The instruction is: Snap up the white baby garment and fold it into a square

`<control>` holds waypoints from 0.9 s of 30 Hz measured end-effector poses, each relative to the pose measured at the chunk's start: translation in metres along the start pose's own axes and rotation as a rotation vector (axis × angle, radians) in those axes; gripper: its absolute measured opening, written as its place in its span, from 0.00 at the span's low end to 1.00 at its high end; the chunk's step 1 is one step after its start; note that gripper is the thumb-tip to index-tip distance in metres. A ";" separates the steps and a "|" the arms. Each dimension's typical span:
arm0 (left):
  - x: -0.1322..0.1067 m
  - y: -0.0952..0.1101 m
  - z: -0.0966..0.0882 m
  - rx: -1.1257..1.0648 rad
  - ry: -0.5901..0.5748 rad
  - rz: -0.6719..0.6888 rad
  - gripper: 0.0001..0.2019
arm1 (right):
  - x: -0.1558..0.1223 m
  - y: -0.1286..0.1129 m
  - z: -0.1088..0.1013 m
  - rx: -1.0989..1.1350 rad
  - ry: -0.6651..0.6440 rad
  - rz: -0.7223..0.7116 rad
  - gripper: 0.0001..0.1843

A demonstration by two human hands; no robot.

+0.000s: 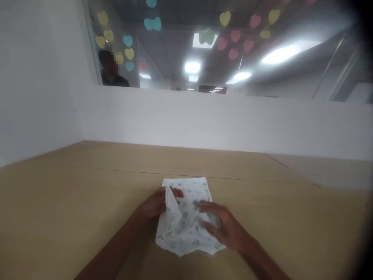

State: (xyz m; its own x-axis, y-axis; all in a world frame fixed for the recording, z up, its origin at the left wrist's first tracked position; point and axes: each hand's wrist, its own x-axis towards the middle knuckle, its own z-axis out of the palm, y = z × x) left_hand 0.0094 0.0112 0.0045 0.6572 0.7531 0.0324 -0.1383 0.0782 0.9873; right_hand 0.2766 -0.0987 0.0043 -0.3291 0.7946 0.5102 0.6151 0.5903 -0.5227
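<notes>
A crumpled white cloth with a small green print (186, 227) lies folded on the tan tabletop (87, 202), near the front of the view. My left hand (155, 202) is shut on the cloth's upper left edge, where a corner flap stands lifted. My right hand (223, 227) rests flat on the cloth's right side with its fingers apart. Part of the cloth is hidden under both hands.
A white partition wall (204, 120) runs behind the table's far edge. Above it, glass carries paper hearts (206, 37) in several colours. A person (112, 70) stands beyond the glass at the left, away from the table.
</notes>
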 end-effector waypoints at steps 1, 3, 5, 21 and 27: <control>0.000 0.000 0.002 0.000 -0.009 0.013 0.14 | -0.003 -0.002 0.007 -0.046 -0.040 -0.033 0.17; 0.000 0.000 0.005 0.017 -0.029 0.033 0.14 | -0.007 -0.008 0.024 -0.170 -0.078 -0.023 0.15; -0.001 -0.001 0.007 0.087 -0.052 0.038 0.16 | -0.008 -0.013 0.039 -0.316 -0.058 0.064 0.13; -0.003 0.014 0.025 0.442 -0.321 0.018 0.12 | -0.060 0.014 0.002 -0.524 -0.103 0.042 0.10; -0.004 0.015 0.026 0.455 -0.301 -0.030 0.11 | -0.055 0.007 -0.016 -0.393 -0.036 0.149 0.09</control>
State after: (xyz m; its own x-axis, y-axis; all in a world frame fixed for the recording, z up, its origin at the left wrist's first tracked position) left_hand 0.0237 -0.0075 0.0230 0.8481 0.5295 -0.0193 0.1744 -0.2447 0.9538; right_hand 0.3102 -0.1401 -0.0165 -0.2364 0.8755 0.4215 0.8821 0.3753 -0.2847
